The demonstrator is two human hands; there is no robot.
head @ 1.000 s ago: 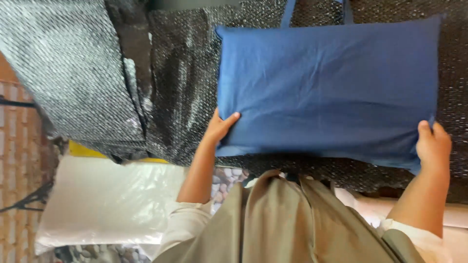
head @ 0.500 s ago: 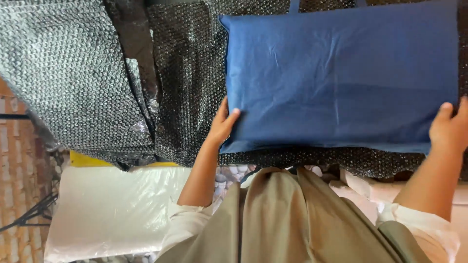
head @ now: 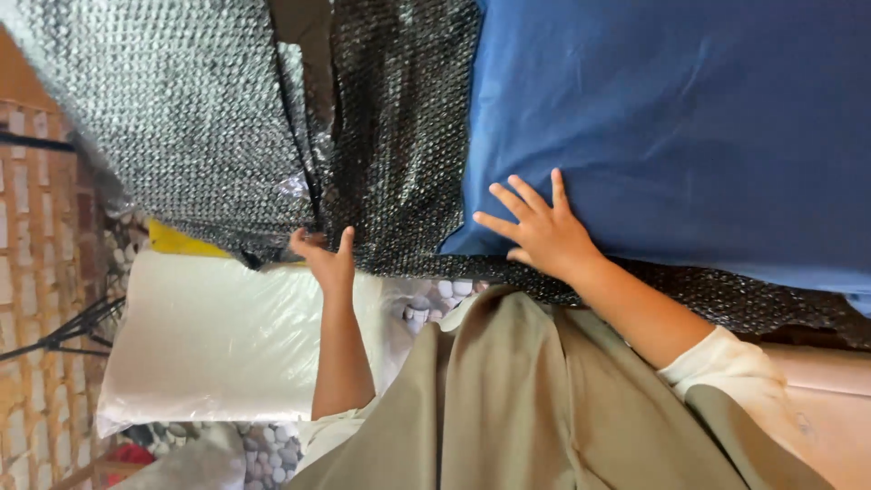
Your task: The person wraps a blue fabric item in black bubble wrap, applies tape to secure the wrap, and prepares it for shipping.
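While a patch of brick floor (head: 36, 299) runs down the far left edge with thin black rods (head: 63, 331) lying across it, a white pillow in clear plastic (head: 218, 345) lies just beside it on pebbled ground, a yellow scrap (head: 177, 240) peeking out above. Over this hangs the sheet of bubble wrap (head: 181, 118) that covers the worktop — silvery on the left, darker toward the middle. The left hand (head: 325, 259) meets that wrap at its lower edge, where two sheets seem to overlap; its fingers curl at the seam, though whether the grip is pinching the plastic or only touching it I cannot tell. Further right, the right hand (head: 540, 231) lies flat on the blue pillow (head: 671, 118), fingers spread and palm pressed near the lower left corner, gripping nothing. That pillow rests on the dark wrap and fills the upper right. By my judgement the pillow is being steadied while the wrap is gathered.
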